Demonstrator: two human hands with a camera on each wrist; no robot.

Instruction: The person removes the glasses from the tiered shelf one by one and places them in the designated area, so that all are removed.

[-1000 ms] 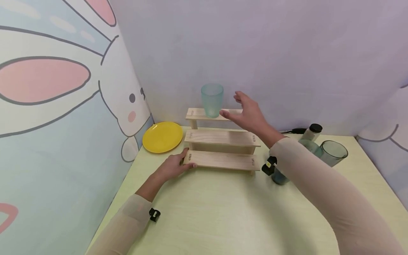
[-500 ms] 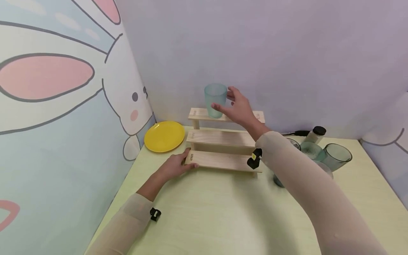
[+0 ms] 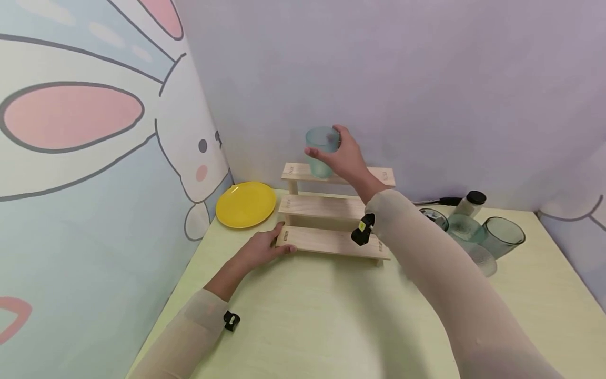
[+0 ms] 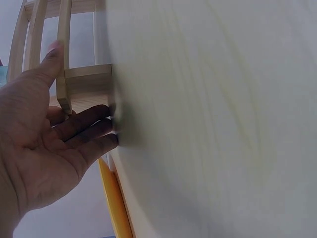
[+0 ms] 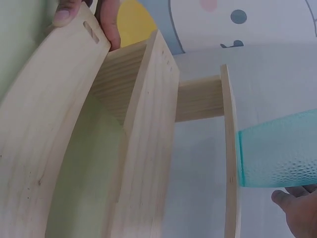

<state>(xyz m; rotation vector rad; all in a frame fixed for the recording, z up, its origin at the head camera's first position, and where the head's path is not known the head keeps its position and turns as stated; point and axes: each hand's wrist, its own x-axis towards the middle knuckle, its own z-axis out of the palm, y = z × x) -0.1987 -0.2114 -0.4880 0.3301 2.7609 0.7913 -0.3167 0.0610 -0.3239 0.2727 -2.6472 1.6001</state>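
A three-tier wooden display rack stands against the back wall. My left hand holds the left end of its lowest step, thumb on top; in the left wrist view the hand's other fingers are beside and below the step's end. On the top step stands an upright, pale teal frosted cup. My right hand is around the cup, thumb across the front and fingers at the far right side. The right wrist view shows the cup's base against the top board, with part of that hand beside it.
A yellow plate lies left of the rack. To the right are a tinted glass, other glassware, a black-capped bottle and a black-handled utensil. Walls close off the back and left.
My right hand has moved left from beside the cup and come around it. The left hand has stayed on the rack's lowest step. The head view has shifted slightly.
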